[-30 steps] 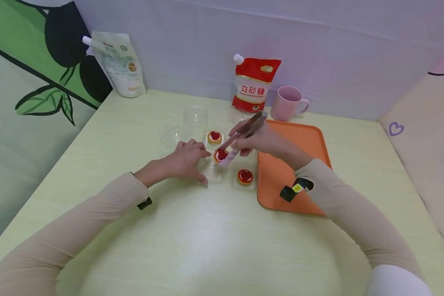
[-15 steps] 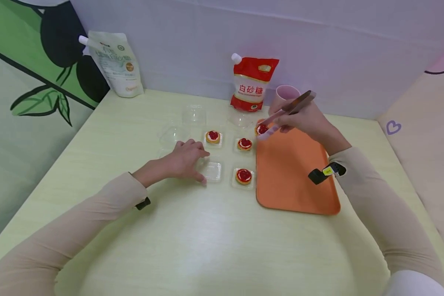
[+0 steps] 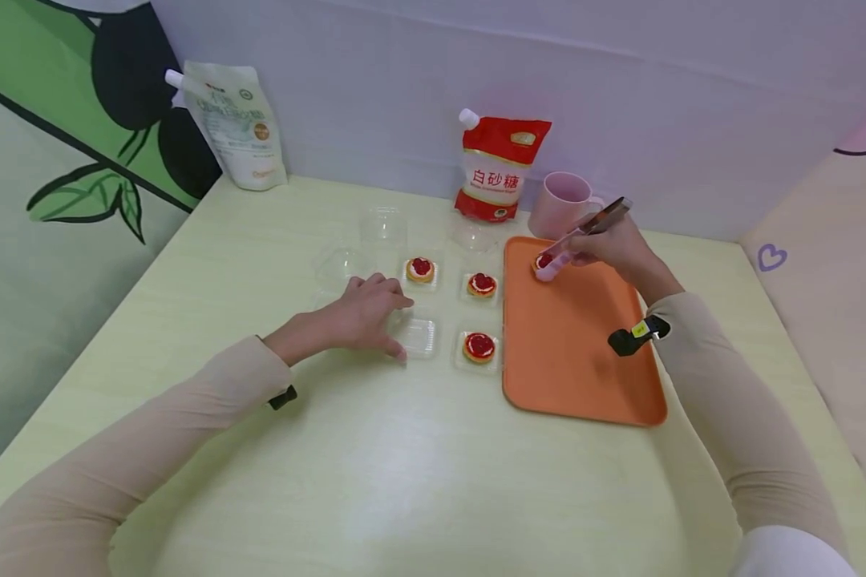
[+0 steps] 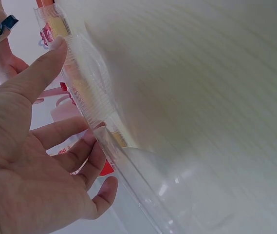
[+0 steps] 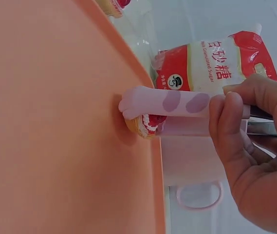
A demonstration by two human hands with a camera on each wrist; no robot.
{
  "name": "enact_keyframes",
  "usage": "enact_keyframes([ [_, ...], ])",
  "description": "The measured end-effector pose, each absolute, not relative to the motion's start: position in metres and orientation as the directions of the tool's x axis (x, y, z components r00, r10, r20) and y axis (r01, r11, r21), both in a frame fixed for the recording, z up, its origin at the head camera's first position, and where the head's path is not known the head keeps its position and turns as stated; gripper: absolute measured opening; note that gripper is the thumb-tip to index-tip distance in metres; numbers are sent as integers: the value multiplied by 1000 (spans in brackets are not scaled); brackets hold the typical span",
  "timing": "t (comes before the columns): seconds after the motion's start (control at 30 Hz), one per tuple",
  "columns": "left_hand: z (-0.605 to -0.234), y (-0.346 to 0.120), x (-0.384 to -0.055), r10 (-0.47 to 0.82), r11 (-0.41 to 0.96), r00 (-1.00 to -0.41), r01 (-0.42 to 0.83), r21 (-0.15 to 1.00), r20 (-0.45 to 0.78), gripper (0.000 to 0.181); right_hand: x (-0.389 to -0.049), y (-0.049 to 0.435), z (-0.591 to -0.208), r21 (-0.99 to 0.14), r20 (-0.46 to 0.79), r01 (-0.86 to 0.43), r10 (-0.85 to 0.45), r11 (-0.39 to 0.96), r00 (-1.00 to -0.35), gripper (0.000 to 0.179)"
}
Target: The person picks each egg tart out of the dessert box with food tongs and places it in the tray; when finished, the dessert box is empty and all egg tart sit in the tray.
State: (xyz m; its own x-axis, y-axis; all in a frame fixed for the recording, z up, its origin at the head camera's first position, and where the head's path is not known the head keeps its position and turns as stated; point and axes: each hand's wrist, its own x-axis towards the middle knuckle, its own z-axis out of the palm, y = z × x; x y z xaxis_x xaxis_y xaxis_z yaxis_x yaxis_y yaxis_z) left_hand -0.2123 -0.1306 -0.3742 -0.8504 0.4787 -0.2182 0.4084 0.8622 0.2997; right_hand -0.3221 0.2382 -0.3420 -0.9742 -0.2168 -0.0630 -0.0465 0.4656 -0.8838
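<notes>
My right hand (image 3: 613, 244) grips a pair of tongs (image 5: 187, 103) with pale pink paw-shaped tips. Between those tips is a small tart (image 5: 140, 126) with white cream and red topping, at the orange tray's (image 3: 570, 353) back left part; in the right wrist view it looks to be at the tray's surface. My left hand (image 3: 364, 316) spreads its thumb and fingers beside a clear plastic box base (image 3: 420, 338). In the left wrist view, the fingers of the left hand (image 4: 46, 161) touch or nearly touch the clear plastic edge (image 4: 123, 165).
Three tarts sit in clear bases: one at back left (image 3: 420, 270), one at back right (image 3: 481, 284), one in front (image 3: 479, 347). Clear domed lids (image 3: 384, 227) stand behind. A red sugar bag (image 3: 501, 168), pink mug (image 3: 561, 204) and pale pouch (image 3: 238, 132) line the back.
My right hand has carried the tart in the tongs from the clear base by the left hand rightward over the tray, and lowered it there. The left hand has stayed in place.
</notes>
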Motion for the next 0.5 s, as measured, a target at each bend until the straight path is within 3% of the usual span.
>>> enact_keyframes([
  [0.5, -376, -131, -214, 482, 862, -850, 416, 288, -213, 84, -327, 236, -349, -875, -55, -51, -203, 482, -978, 38],
])
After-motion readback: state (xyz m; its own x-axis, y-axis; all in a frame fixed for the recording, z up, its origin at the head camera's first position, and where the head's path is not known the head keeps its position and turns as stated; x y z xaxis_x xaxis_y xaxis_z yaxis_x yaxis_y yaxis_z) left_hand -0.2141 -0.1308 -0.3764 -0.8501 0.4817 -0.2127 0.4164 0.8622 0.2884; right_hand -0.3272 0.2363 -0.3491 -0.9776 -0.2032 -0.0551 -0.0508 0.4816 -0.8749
